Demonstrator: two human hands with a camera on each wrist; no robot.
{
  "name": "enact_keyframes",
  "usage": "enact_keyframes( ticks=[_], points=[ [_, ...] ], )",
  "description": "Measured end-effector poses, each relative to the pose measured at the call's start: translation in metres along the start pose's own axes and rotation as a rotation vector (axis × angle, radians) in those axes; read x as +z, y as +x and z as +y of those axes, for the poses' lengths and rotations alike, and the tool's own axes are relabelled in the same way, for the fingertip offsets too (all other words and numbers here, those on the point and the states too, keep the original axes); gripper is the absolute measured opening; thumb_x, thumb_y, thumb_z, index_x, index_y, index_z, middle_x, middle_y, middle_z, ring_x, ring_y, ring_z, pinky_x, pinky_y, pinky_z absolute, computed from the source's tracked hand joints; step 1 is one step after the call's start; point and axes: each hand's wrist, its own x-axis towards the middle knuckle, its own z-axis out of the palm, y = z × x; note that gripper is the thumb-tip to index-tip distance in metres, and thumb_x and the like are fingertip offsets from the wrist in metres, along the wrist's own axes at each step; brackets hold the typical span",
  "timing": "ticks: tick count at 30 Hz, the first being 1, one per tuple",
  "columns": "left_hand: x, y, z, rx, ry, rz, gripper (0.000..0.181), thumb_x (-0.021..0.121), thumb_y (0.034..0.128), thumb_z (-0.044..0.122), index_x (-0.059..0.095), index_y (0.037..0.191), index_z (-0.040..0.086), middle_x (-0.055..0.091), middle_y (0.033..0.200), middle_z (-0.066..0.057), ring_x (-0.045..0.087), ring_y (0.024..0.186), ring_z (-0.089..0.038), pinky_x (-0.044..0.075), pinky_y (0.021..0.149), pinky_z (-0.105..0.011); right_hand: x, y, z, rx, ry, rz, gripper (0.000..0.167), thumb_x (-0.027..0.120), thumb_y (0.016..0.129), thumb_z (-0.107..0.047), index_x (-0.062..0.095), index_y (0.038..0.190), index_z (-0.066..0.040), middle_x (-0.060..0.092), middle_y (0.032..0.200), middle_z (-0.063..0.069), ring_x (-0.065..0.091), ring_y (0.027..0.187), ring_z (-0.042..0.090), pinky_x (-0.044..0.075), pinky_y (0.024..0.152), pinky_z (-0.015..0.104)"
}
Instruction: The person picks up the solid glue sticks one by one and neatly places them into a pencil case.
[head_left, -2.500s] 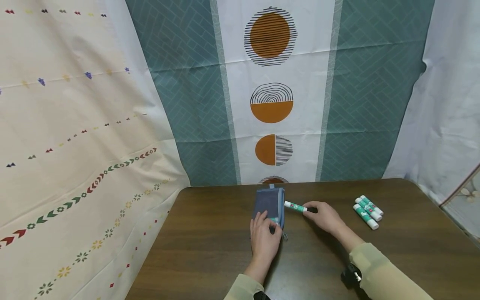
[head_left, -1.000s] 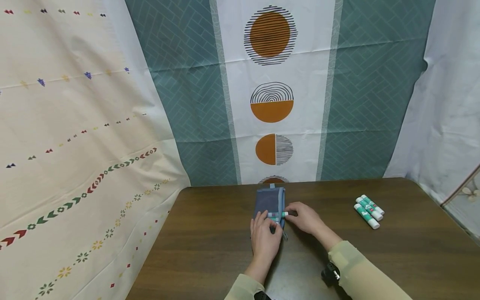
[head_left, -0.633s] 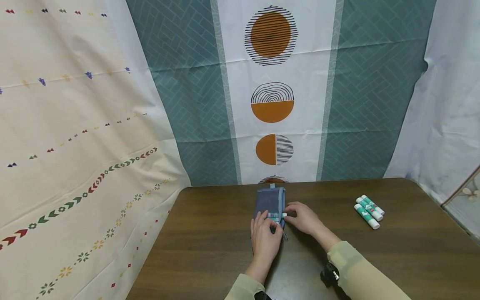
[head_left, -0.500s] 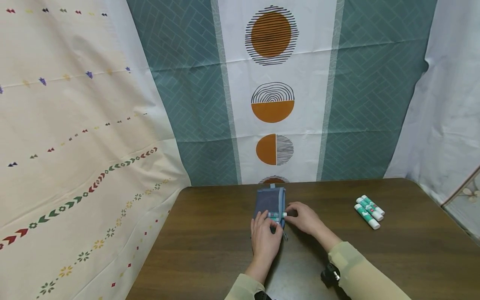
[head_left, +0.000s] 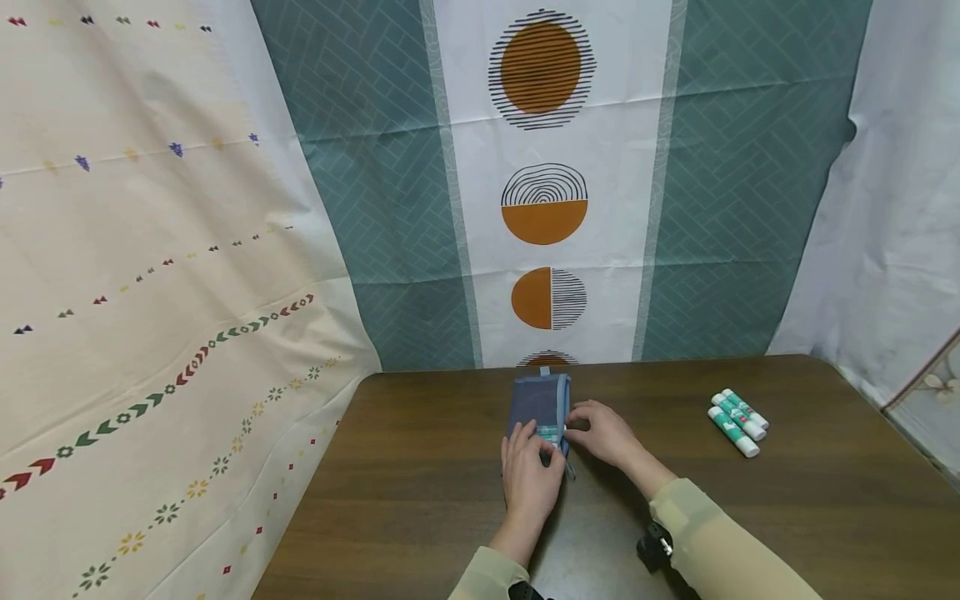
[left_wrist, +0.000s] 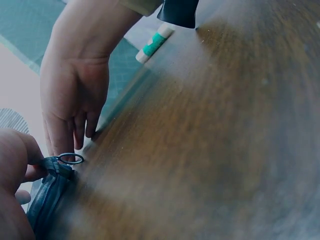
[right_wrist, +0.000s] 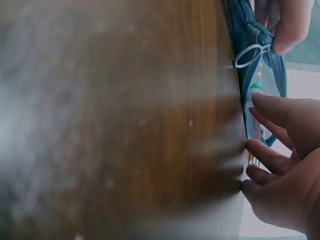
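Note:
A blue-grey zip pouch (head_left: 531, 398) lies near the table's far edge, its opening facing right. My left hand (head_left: 531, 479) lies over the pouch's near part and pinches its near right corner, beside the zip-pull ring (right_wrist: 248, 56). Green-and-white glue sticks (head_left: 548, 433) show through the pouch's see-through front; how many is unclear. At the opening, my right hand (head_left: 606, 435) has its thumb and extended fingers against the end of a glue stick (right_wrist: 255, 89) that sits inside. Its other fingertips touch the tabletop in the right wrist view.
Three more glue sticks (head_left: 737, 423) lie side by side on the right of the brown wooden table (head_left: 405, 500). Patterned cloths (head_left: 405, 208) hang behind the table and on its left. Black wrist cameras (head_left: 655, 547) sit at the sleeves.
My right hand brought a glue stick left to the pouch and slid it in through the opening; its end no longer sticks out. My left hand stayed on the pouch.

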Motion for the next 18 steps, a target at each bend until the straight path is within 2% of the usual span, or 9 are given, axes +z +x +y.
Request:
enact_keyframes(
  ticks=[6, 12, 18],
  points=[
    [0.0005, 0.0002, 0.0006, 0.006, 0.002, 0.005, 0.015, 0.083, 0.0893, 0.012, 0.073, 0.079, 0.014, 0.07, 0.145, -0.016, 0.055, 0.148, -0.041, 0.029, 0.126, -0.069, 0.0026, 0.0017, -0.0051, 0.008, 0.009, 0.003, 0.02, 0.083, 0.099, -0.017, 0.083, 0.116, -0.005, 0.066, 0.144, 0.025, 0.061, 0.136, 0.048, 0.05, 0.11, 0.066],
    [0.0008, 0.0003, 0.0008, 0.009, 0.006, 0.005, 0.016, 0.082, 0.0896, 0.012, 0.072, 0.078, 0.014, 0.07, 0.145, -0.016, 0.055, 0.148, -0.041, 0.03, 0.126, -0.069, 0.0058, 0.0031, -0.0068, -0.012, 0.001, 0.016, 0.014, 0.082, 0.099, -0.013, 0.083, 0.111, -0.006, 0.065, 0.145, 0.028, 0.061, 0.136, 0.049, 0.05, 0.111, 0.066],
    [0.0014, -0.0001, -0.0006, 0.012, 0.002, 0.003, 0.016, 0.082, 0.0895, 0.012, 0.072, 0.078, 0.015, 0.07, 0.145, -0.016, 0.054, 0.148, -0.041, 0.029, 0.126, -0.069, 0.0063, 0.0039, -0.0083, -0.008, -0.011, 0.01, 0.017, 0.081, 0.1, -0.014, 0.083, 0.115, -0.006, 0.064, 0.146, 0.028, 0.06, 0.136, 0.049, 0.049, 0.111, 0.066]
  ],
)
